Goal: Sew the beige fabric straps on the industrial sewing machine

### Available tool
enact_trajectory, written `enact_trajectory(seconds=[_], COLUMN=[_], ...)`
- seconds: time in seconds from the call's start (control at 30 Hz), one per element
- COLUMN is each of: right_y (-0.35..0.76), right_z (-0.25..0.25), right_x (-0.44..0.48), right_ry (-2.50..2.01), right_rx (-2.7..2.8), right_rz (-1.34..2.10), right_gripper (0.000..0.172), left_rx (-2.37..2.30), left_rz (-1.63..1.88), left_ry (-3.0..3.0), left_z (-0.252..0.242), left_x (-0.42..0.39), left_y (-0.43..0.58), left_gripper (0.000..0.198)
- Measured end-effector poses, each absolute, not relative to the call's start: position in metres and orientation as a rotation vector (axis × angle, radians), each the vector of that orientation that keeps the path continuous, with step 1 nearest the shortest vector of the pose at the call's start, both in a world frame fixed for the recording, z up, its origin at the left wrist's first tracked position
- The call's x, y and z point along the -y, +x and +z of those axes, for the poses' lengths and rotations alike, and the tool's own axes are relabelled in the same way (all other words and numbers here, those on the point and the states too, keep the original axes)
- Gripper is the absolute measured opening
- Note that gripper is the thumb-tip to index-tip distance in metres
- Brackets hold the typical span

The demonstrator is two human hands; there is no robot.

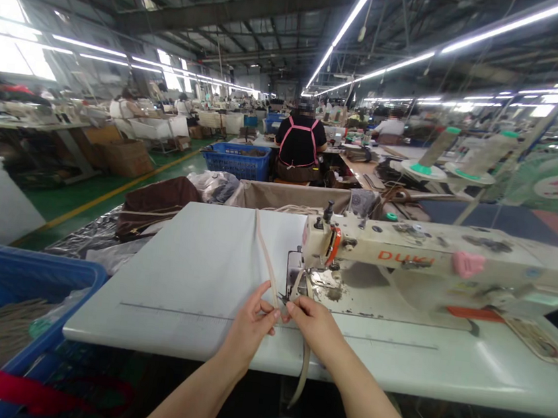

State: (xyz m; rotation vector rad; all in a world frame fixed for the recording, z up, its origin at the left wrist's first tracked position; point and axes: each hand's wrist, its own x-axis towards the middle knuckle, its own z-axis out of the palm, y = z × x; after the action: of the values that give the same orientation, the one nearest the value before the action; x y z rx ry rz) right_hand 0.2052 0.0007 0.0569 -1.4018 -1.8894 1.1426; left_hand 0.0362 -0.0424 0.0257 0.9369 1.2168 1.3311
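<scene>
Both hands meet at the front edge of the white worktop (192, 273), right before the needle of a cream industrial sewing machine (433, 258). The left hand (249, 325) is pinched closed, thumb and fingertips gripping a narrow beige fabric strap (265, 251). The right hand (315, 326), touching it fingertip to fingertip, is likewise closed on the same strap, just below the presser foot area (301, 284).

From the hands the strap runs two ways: away from them it lies flat across the worktop toward the far edge, and beneath the right hand its other end hangs over the near edge and dangles toward the floor. The machine's head sits just beyond and to the right of the right hand, with an orange guard at its face and a pink clip on top of its arm.

Well to the left of the left hand, below worktop level, stands a blue plastic crate (23, 315) with bundled material inside and a red band across its front. Far beyond both hands a seated person in a black top with pink apron straps (300, 141) faces away, next to another blue crate (237, 159). Thread cones (437, 149) stand up beyond the machine to the right.
</scene>
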Motion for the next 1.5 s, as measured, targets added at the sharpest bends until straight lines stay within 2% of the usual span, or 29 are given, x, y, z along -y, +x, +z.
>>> enact_trajectory(seconds=[0.17,0.33,0.53,0.73,0.93,1.1,1.33,1.43,1.5], right_y=[0.203,0.2,0.202,0.206,0.199,0.197,0.219,0.235,0.245], right_z=[0.061,0.066,0.07,0.072,0.076,0.072,0.061,0.055,0.053], right_x=[-0.002,0.001,0.003,0.007,0.008,0.007,0.01,0.015,0.019], right_ry=[-1.398,-1.414,-1.487,-1.625,-1.573,-1.56,-1.681,-1.701,-1.695], right_rx=[1.897,2.021,2.009,2.121,2.217,2.243,2.062,1.975,1.874], right_rz=[1.093,0.873,0.788,0.593,0.471,0.348,0.495,0.56,0.59], right_gripper=[0.025,0.015,0.022,0.016,0.012,0.02,0.021,0.028,0.032], left_rx=[-1.198,-1.194,-1.186,-1.191,-1.172,-1.176,-1.146,-1.121,-1.093], left_rz=[1.324,1.31,1.31,1.314,1.302,1.283,1.221,1.429,1.949], left_ry=[0.929,0.927,0.955,0.951,0.925,0.931,0.86,0.824,0.841], left_z=[0.028,0.028,0.025,0.023,0.022,0.021,0.029,0.053,0.066], left_x=[0.043,0.043,0.043,0.044,0.042,0.042,0.032,0.003,-0.019], left_y=[0.036,0.037,0.037,0.035,0.037,0.038,0.019,-0.021,-0.05], left_gripper=[0.097,0.095,0.097,0.099,0.099,0.098,0.094,0.072,0.058])
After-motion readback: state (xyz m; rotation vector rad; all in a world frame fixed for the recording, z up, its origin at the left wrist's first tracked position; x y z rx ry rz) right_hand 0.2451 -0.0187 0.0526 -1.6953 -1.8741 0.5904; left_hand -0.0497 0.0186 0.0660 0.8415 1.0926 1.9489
